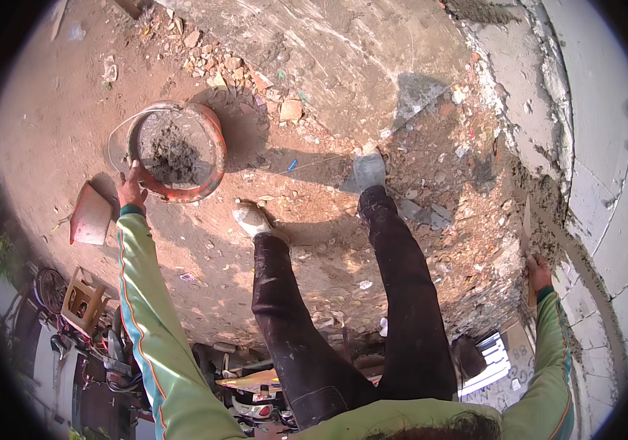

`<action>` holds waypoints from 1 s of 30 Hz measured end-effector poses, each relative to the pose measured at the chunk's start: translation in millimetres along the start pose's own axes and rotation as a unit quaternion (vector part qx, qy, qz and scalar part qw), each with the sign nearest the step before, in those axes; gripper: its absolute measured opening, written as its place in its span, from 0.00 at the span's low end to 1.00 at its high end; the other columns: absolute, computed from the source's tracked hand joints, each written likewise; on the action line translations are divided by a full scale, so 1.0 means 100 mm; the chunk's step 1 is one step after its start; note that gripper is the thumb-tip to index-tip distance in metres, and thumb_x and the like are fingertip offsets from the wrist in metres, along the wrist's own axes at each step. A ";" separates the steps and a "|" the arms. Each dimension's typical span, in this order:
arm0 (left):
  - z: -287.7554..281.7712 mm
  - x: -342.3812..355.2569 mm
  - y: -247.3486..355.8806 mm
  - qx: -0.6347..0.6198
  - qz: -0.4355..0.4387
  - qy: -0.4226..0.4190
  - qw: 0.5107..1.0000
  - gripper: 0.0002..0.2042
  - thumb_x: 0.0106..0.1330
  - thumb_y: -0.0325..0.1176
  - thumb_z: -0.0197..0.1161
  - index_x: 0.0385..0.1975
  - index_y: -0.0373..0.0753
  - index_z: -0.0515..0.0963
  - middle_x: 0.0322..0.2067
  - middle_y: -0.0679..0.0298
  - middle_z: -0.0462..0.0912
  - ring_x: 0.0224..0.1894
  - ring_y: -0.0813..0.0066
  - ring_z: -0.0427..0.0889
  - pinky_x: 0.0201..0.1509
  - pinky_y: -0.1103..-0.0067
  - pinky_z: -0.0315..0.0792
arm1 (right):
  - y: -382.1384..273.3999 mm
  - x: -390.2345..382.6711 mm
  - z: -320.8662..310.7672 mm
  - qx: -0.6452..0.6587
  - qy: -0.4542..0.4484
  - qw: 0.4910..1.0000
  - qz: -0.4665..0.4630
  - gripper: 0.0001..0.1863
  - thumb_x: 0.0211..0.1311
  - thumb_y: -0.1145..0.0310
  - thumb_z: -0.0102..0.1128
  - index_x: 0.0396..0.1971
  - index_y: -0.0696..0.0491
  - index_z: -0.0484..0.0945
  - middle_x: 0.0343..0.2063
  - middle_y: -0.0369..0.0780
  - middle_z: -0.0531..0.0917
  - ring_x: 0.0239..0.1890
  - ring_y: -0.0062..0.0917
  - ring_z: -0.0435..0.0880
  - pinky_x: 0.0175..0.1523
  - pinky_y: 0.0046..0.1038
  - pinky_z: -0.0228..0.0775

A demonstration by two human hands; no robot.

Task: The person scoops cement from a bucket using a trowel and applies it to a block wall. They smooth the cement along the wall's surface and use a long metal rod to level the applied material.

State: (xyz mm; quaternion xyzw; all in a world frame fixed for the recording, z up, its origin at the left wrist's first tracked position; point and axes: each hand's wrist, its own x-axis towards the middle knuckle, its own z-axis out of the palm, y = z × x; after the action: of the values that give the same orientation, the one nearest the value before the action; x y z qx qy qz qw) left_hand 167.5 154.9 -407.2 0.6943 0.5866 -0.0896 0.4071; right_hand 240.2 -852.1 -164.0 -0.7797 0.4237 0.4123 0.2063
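Observation:
My left hand (132, 189) is closed on the near-left rim of an orange, mortar-stained bucket (217, 158). The bucket's thin wire handle (111, 141) hangs out to the left. Grey wet mortar (175, 155) lies in the bottom of it. At the far right, my right hand (539, 271) is wrapped around what looks like a trowel (527, 218), its narrow blade seen nearly edge-on and pointing away from me. Beside that blade, rough grey mortar (545, 209) runs along the base of a pale block wall (607, 183).
A pinkish tub (90, 216) lies left of the bucket. Broken brick pieces (291, 110) and rubble litter the ground by a concrete slab (343, 66). My shoes (369, 170) stand on uneven debris. A wooden stool (85, 302) and parked motorbikes (255, 405) are at lower left.

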 end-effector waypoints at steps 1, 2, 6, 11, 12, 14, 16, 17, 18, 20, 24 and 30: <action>0.29 -0.16 0.31 -0.003 -0.052 0.037 0.998 0.52 0.54 0.53 0.75 0.72 0.33 0.53 0.66 0.47 0.66 0.64 0.57 0.71 0.61 0.60 0.68 | 0.76 -0.30 0.07 0.020 0.038 0.998 0.045 0.11 0.69 0.62 0.54 0.34 0.54 0.76 0.16 0.33 0.73 0.12 0.18 0.68 0.16 0.23 0.62; 0.16 -0.10 0.22 -0.041 -0.004 0.087 0.995 0.49 0.53 0.51 0.77 0.69 0.30 0.58 0.60 0.49 0.71 0.57 0.59 0.75 0.56 0.63 0.71 | 1.38 -0.52 0.14 0.063 0.019 0.995 0.079 0.11 0.68 0.63 0.54 0.33 0.55 0.76 0.16 0.34 0.73 0.13 0.18 0.69 0.15 0.24 0.62; -0.06 -0.42 -0.02 -0.131 0.226 0.128 0.957 0.20 0.59 0.36 0.75 0.43 0.30 0.77 0.35 0.63 0.81 0.32 0.79 0.77 0.35 0.82 0.73 | 2.68 -1.50 1.00 0.031 0.002 0.980 0.197 0.15 0.67 0.61 0.54 0.34 0.59 0.76 0.17 0.36 0.73 0.13 0.25 0.73 0.15 0.31 0.68; 0.02 -1.70 0.51 0.020 0.240 -0.212 0.947 0.10 0.63 0.34 0.70 0.36 0.35 0.80 0.27 0.71 0.81 0.27 0.84 0.73 0.32 0.83 0.70 | 3.75 -2.03 1.85 -0.047 -0.064 0.994 0.077 0.16 0.67 0.59 0.56 0.28 0.56 0.79 0.18 0.36 0.75 0.18 0.22 0.74 0.21 0.29 0.68; 0.14 -1.91 0.61 0.071 0.264 -0.175 0.946 0.10 0.62 0.34 0.70 0.35 0.35 0.79 0.26 0.70 0.81 0.27 0.83 0.74 0.32 0.82 0.70 | 3.49 -2.14 2.12 0.006 -0.048 0.996 0.073 0.16 0.67 0.59 0.56 0.26 0.56 0.79 0.18 0.36 0.75 0.18 0.21 0.74 0.20 0.29 0.68; 0.22 -2.22 0.84 0.069 0.256 -0.162 0.951 0.09 0.59 0.32 0.69 0.33 0.34 0.79 0.25 0.67 0.81 0.26 0.81 0.75 0.33 0.80 0.71 | 2.70 -2.38 2.32 0.028 -0.041 0.998 0.041 0.14 0.66 0.59 0.57 0.26 0.54 0.77 0.18 0.33 0.74 0.16 0.19 0.71 0.19 0.26 0.63; 0.19 -2.52 0.94 0.097 0.244 -0.170 0.950 0.09 0.59 0.32 0.68 0.32 0.33 0.78 0.23 0.63 0.80 0.26 0.79 0.76 0.34 0.78 0.72 | 2.32 -2.23 2.30 0.238 -0.037 0.966 0.096 0.13 0.68 0.58 0.56 0.29 0.52 0.75 0.17 0.30 0.71 0.15 0.16 0.67 0.18 0.23 0.59; 0.22 -2.56 0.82 0.036 0.232 -0.188 0.954 0.09 0.61 0.32 0.67 0.33 0.32 0.78 0.25 0.64 0.81 0.28 0.80 0.76 0.34 0.79 0.72 | 2.16 -2.09 2.29 0.236 -0.020 0.970 0.055 0.13 0.70 0.59 0.55 0.30 0.51 0.74 0.17 0.29 0.69 0.15 0.14 0.66 0.18 0.22 0.58; 0.25 -2.71 0.86 0.001 0.231 -0.193 0.954 0.09 0.62 0.32 0.66 0.34 0.31 0.78 0.25 0.64 0.81 0.28 0.80 0.76 0.34 0.79 0.72 | 2.00 -2.00 2.31 0.235 -0.002 0.972 0.020 0.12 0.71 0.59 0.54 0.31 0.51 0.73 0.16 0.29 0.67 0.16 0.13 0.64 0.19 0.20 0.56; 0.22 -3.05 1.01 -0.030 0.224 -0.205 0.952 0.10 0.65 0.32 0.64 0.36 0.30 0.79 0.26 0.64 0.81 0.29 0.81 0.76 0.34 0.79 0.72 | 1.30 -2.02 2.30 0.186 0.001 0.982 -0.040 0.14 0.73 0.59 0.50 0.31 0.52 0.72 0.18 0.28 0.66 0.18 0.11 0.61 0.21 0.18 0.54; 0.32 -3.21 0.91 -0.056 0.184 -0.228 0.955 0.10 0.68 0.33 0.61 0.35 0.30 0.78 0.26 0.64 0.81 0.30 0.81 0.74 0.36 0.79 0.71 | 0.54 -1.84 2.57 -0.006 0.046 0.968 -0.245 0.14 0.71 0.62 0.52 0.43 0.59 0.75 0.29 0.43 0.80 0.29 0.30 0.78 0.37 0.33 0.71; 1.09 -3.24 0.14 -0.163 0.102 -0.279 0.941 0.06 0.69 0.31 0.61 0.34 0.35 0.80 0.25 0.74 0.74 0.24 0.87 0.66 0.29 0.85 0.63 | -0.72 -2.06 3.08 -0.189 0.066 0.927 -0.317 0.19 0.65 0.61 0.62 0.49 0.57 0.71 0.42 0.52 0.82 0.45 0.52 0.81 0.49 0.45 0.73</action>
State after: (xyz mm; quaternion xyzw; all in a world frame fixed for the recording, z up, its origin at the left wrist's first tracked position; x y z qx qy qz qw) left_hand 122.1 -158.4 -276.8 0.6222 0.3821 -0.1405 0.6687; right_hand 93.7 -504.4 -174.7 -0.9234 0.0809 0.3454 0.1468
